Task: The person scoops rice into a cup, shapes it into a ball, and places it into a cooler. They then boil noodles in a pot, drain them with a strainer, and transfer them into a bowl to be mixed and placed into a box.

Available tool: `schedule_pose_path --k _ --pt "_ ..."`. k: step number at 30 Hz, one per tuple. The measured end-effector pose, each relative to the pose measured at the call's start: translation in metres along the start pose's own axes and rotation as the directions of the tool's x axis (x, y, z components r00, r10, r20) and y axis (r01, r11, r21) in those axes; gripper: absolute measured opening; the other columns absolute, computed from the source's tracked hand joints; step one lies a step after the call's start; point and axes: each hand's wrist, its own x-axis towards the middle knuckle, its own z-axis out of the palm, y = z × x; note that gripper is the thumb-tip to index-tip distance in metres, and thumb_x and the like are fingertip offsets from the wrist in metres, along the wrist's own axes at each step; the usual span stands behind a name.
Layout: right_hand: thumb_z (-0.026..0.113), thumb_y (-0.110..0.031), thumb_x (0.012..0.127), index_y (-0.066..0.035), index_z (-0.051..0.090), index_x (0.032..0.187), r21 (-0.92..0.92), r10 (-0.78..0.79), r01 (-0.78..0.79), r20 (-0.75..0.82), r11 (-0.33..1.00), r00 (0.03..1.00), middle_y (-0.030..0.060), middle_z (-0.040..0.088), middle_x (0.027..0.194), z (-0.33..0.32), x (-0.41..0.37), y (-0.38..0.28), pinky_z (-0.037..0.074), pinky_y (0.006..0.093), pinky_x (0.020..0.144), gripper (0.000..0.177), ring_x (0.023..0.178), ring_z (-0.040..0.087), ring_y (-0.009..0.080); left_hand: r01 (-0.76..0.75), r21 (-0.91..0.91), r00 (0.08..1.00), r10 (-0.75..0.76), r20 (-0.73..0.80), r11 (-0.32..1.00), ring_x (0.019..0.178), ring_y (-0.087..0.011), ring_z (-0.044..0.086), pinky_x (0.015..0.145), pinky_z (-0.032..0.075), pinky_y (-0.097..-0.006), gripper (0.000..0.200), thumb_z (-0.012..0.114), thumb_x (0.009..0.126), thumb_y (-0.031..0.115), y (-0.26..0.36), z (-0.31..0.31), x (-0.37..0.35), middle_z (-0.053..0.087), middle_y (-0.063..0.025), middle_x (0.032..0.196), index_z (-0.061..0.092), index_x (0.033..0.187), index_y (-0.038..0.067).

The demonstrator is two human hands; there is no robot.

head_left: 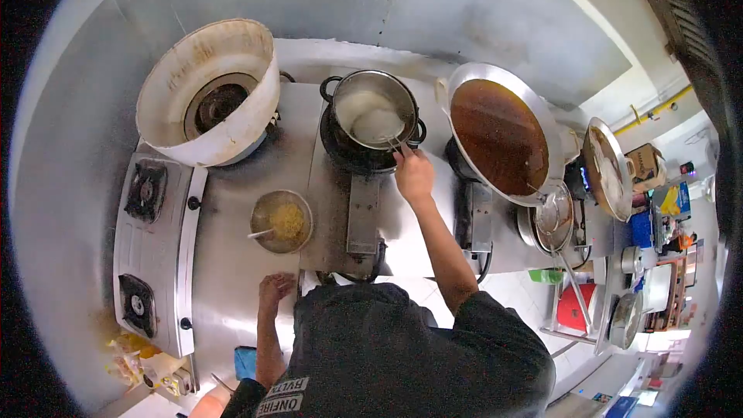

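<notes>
My right hand [414, 173] is wrapped round the handle of a round mesh strainer [378, 125]. The strainer's head sits inside a steel pot [405, 93] with black side handles, where pale, cloudy liquid shows. This pot stands on a black burner [334, 143]. At the counter's front edge, my left hand [277, 287] lies with its fingers stretched out and nothing in it. Just beyond that hand is a metal bowl [268, 203] of yellow, crumbly food [288, 220], with a pale-handled utensil [261, 233] leaning in it.
Right of the pot stands a wide pan [495, 135] of dark brown liquid. Another pan [610, 170] and a long-handled strainer [554, 213] are farther right. On the left are a two-burner stove [166, 244] and a tall white ring [255, 120] around a burner.
</notes>
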Motion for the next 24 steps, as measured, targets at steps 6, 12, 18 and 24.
schedule_pose_path --k 6,12,18,24 --pt "0.053 -0.019 0.098 -0.001 0.063 0.107 0.810 0.444 -0.488 0.325 0.325 0.835 0.0114 0.068 0.091 0.006 0.010 0.069 0.050 0.0347 0.071 0.023 0.074 0.063 0.0223 -0.056 -0.036 0.998 0.055 -0.033 0.998 0.090 -0.0241 0.068 0.075 0.057 -0.0313 0.032 0.055 0.095 0.020 -0.014 -0.004 -0.012 0.068 -0.0154 0.107 0.052 0.117 -0.002" --pt "0.053 -0.021 0.097 -0.006 0.059 0.104 0.684 0.339 -0.607 0.728 -0.404 0.595 0.0097 0.063 0.087 0.060 0.028 0.102 0.048 0.0310 0.055 0.017 0.071 0.060 0.0174 0.014 -0.128 1.000 -0.016 -0.013 0.992 0.086 -0.0211 0.068 0.073 0.057 -0.0315 0.029 0.053 0.096 0.019 -0.009 0.008 -0.043 0.068 -0.0141 0.104 0.059 0.113 -0.003" --pt "0.063 -0.036 0.094 -0.012 0.061 0.092 0.748 0.353 -0.540 0.660 -0.386 0.663 0.0025 0.062 0.077 0.104 0.039 0.112 0.045 0.0267 0.049 0.025 0.064 0.059 0.0130 0.106 -0.238 0.979 -0.143 -0.144 0.965 0.085 -0.0221 0.068 0.073 0.057 -0.0322 0.031 0.051 0.097 0.024 -0.036 -0.014 -0.035 0.069 -0.0122 0.103 0.060 0.114 -0.001" --pt "0.071 -0.029 0.090 -0.011 0.061 0.081 0.840 0.545 -0.402 0.543 -0.365 0.639 0.0010 0.060 0.073 0.055 0.036 0.066 0.050 0.0259 0.067 0.023 0.069 0.059 0.0139 0.056 -0.264 0.987 -0.094 -0.134 0.963 0.084 -0.0220 0.068 0.073 0.058 -0.0334 0.031 0.050 0.098 0.027 -0.033 -0.008 -0.057 0.069 -0.0121 0.102 0.061 0.110 0.001"
